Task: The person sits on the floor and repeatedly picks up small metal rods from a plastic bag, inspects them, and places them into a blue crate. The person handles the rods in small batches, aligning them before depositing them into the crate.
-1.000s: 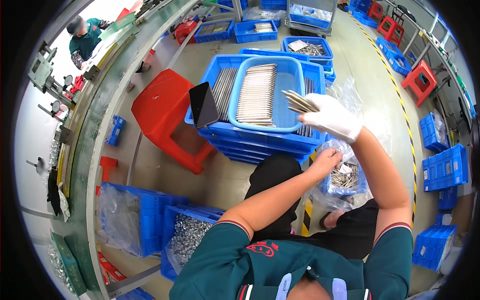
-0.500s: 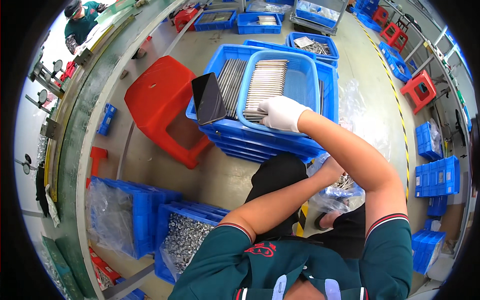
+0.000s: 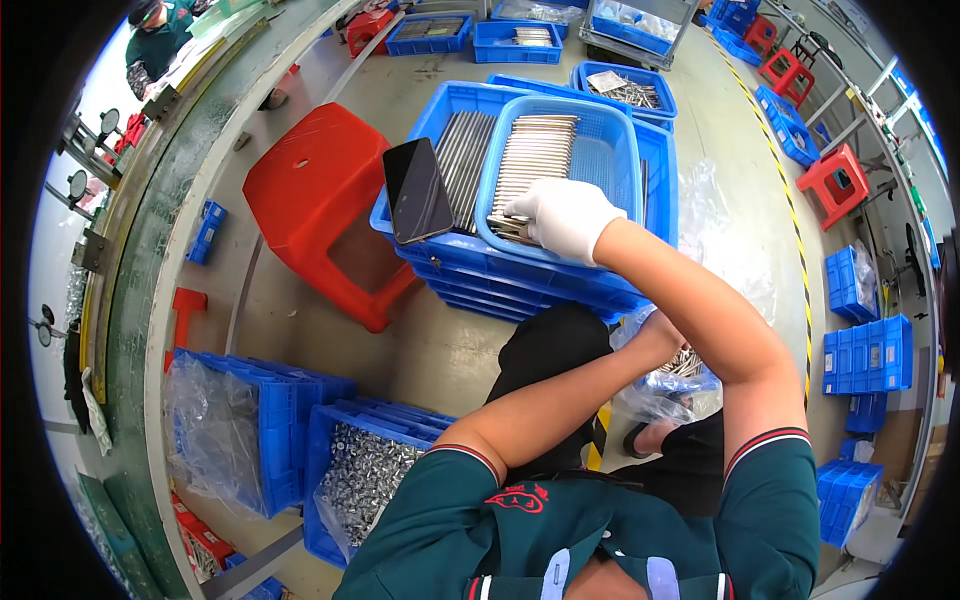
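My right hand [image 3: 572,217], in a white glove, is at the near end of a light blue plastic basket [image 3: 628,160]. Its fingers are curled and pressed to the near end of a stacked row of slim metal rods [image 3: 537,150]; whether a rod is between them is hidden. The basket rests on a larger blue crate [image 3: 440,108] that holds longer dark metal rods [image 3: 466,160]. Below my right forearm, my left hand [image 3: 662,337] is mostly covered, beside a clear plastic bag [image 3: 655,398] with loose metal pins [image 3: 685,364]. Its fingers cannot be seen.
A black phone [image 3: 417,190] leans on the crate's left corner. To the left stands a red stool [image 3: 315,175]. Lower left, a blue bin [image 3: 325,500] contains many small metal parts [image 3: 365,475]. Another crate of pins [image 3: 640,92] sits behind. A long workbench [image 3: 150,250] runs along the left.
My right hand has lifted slightly off the row's near end, and its fingers are drawn up a little. The whole view has shifted slightly. My left arm is nearly still.
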Available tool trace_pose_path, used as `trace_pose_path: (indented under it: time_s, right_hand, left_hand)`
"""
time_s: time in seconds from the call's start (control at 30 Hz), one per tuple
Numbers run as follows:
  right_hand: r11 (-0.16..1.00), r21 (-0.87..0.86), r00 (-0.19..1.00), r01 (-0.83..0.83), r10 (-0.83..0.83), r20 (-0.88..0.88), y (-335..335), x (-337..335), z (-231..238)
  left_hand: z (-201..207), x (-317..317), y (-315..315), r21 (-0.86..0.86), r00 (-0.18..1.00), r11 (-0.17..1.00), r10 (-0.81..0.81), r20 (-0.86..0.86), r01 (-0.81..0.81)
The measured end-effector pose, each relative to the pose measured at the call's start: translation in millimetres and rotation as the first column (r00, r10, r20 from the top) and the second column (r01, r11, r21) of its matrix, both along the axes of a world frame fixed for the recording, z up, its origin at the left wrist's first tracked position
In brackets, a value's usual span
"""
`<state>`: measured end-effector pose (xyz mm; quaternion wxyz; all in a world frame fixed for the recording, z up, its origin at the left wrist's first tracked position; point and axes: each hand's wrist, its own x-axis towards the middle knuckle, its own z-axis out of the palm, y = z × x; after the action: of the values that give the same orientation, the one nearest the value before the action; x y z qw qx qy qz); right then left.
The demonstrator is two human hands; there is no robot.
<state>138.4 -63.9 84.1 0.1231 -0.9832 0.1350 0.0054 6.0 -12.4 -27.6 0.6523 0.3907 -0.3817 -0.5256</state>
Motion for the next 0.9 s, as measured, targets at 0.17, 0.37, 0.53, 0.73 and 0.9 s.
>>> trace_pose_path:
  time_s: [0.17,0.37,0.53,0.73,0.9]
  right_hand:
    - [0.994,-0.105,0.999,0.001,0.003,0.042,0.9,0.8,-0.4]
    - [0.995,-0.096,1.000,0.005,-0.002,0.029,-1.1,5.0,-3.4]
    - [0.989,-0.115,0.994,-0.087,0.094,0.052,-2.9,-0.6,-0.3]
    - [0.998,0.016,0.977,-0.054,0.049,0.208,-19.2,-4.1,-3.5]
    - [0.993,0.025,0.992,0.119,-0.120,0.042,-38.6,-15.7,7.6]
  left_hand:
    - [-1.1,8.2,3.7,0.092,0.990,0.987,-0.123,-0.065,0.129]
    - [9.7,9.0,10.9,0.082,0.994,0.995,-0.067,0.087,0.060]
    - [20.1,11.9,9.6,0.123,0.992,0.985,-0.124,0.032,0.119]
    - [0.0,4.0,1.2,0.085,0.997,0.993,-0.079,0.000,0.079]
    - [7.2,7.0,2.9,0.188,0.986,0.970,-0.165,0.033,0.156]
